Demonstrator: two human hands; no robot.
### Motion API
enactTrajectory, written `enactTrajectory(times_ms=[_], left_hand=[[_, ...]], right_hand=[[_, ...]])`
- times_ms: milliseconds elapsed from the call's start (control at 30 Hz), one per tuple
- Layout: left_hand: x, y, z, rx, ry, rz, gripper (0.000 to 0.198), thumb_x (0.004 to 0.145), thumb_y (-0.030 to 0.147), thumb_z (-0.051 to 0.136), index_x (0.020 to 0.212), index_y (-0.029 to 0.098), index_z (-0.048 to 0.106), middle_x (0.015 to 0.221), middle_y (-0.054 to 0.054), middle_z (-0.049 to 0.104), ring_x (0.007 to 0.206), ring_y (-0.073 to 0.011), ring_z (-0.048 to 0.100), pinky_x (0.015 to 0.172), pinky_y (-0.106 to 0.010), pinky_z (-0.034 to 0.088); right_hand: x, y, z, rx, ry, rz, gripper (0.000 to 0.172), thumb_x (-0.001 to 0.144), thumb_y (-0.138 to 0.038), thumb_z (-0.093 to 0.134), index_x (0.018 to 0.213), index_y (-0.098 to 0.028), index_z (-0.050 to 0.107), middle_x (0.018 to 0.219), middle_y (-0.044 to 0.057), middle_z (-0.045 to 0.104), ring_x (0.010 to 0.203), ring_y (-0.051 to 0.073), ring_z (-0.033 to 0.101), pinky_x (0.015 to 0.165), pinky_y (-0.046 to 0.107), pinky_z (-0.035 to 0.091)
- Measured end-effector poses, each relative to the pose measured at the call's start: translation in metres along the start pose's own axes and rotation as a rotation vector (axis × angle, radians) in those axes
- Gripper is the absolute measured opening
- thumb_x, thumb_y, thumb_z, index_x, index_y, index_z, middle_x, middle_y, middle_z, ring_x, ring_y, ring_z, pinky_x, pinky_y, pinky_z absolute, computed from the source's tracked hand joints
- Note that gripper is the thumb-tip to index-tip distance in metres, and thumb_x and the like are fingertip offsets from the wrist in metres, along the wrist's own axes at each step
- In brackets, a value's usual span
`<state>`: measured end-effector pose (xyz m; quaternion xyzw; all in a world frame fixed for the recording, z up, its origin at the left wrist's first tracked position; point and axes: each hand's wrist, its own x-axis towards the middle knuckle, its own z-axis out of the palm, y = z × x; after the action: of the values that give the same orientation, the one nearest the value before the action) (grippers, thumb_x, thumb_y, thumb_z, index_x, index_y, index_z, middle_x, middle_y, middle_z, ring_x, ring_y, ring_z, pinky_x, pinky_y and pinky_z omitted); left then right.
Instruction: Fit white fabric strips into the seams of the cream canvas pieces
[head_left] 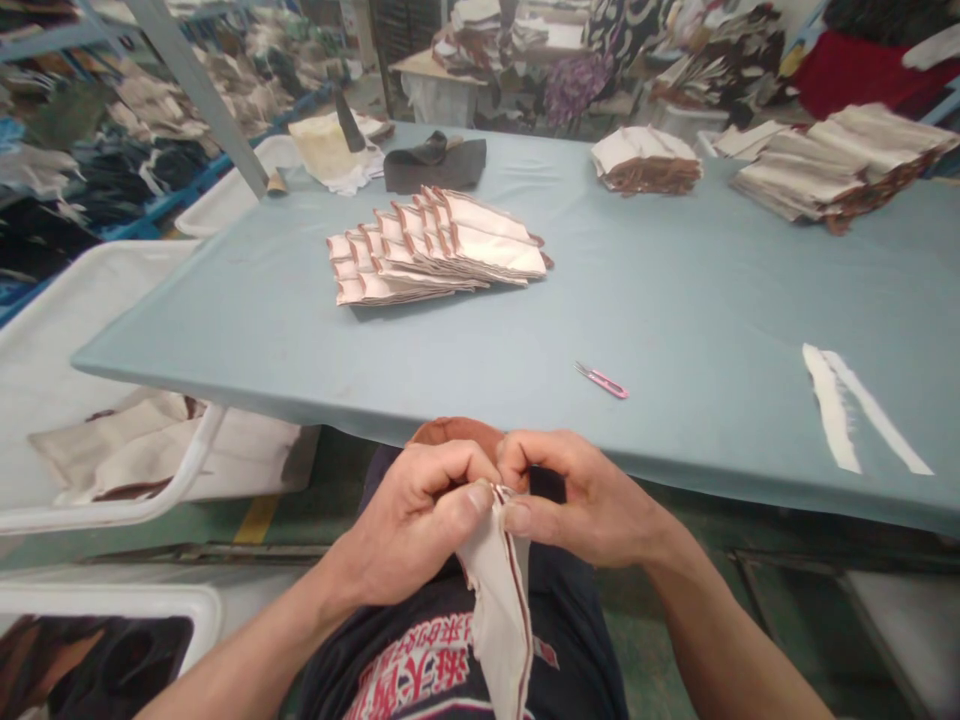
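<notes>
My left hand (427, 515) and my right hand (574, 497) meet in front of my body, near the table's front edge. Both pinch the upper end of a cream fabric piece (495, 610) with brown edging, which hangs down over my dark shirt. The fingertips almost touch, and the bit between them is partly hidden. Behind my hands a rounded brown piece (457, 430) shows at the table edge. Pink thread snips (602, 380) lie on the table beyond my right hand. Farther back is a fanned stack of similar cream pieces with brown edges (442, 250).
The table (300, 330) has a blue-grey cover. Cream strips (832, 410) lie at its right. More fabric stacks (645, 160) and a dark cloth (435, 163) sit at the back. White bins (206, 440) holding fabric stand at the left, beside a metal post (202, 95).
</notes>
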<state>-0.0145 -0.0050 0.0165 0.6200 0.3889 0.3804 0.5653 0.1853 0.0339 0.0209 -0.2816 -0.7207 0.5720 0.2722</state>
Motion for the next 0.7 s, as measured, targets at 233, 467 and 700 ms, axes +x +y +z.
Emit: enactTrajectory(times_ms=[233,467,700], left_hand=[[0.003,-0.009,0.002,-0.141,-0.006,-0.075,0.042,0.095,0.049,0.06,0.071,0.015,0.058,0.063,0.001,0.055,0.057,-0.0111,0.045,0.054,-0.022,0.038],[0.0,-0.008,0.0,-0.154,-0.022,-0.087,0.043,0.095,0.05,0.059,0.071,0.015,0.056,0.063,0.001,0.051,0.057,-0.0108,0.043,0.054,-0.022,0.038],[-0.003,-0.002,-0.002,-0.074,-0.033,-0.06,0.042,0.096,0.049,0.059,0.071,0.016,0.055,0.063,0.002,0.051,0.058,-0.0104,0.042,0.053,-0.022,0.035]], right_hand=[[-0.003,0.011,-0.002,0.161,-0.048,0.05,0.033,0.095,-0.039,0.071,0.076,-0.02,0.052,0.073,-0.005,0.05,0.065,0.01,0.041,0.059,0.023,0.034],[-0.004,0.002,0.002,0.125,-0.052,0.08,0.03,0.098,-0.036,0.063,0.076,-0.02,0.05,0.072,-0.005,0.047,0.064,0.01,0.039,0.057,0.023,0.033],[-0.005,-0.011,0.008,-0.148,0.045,0.034,0.022,0.09,-0.021,0.06,0.07,-0.02,0.051,0.066,-0.005,0.051,0.061,0.01,0.043,0.057,0.023,0.035]])
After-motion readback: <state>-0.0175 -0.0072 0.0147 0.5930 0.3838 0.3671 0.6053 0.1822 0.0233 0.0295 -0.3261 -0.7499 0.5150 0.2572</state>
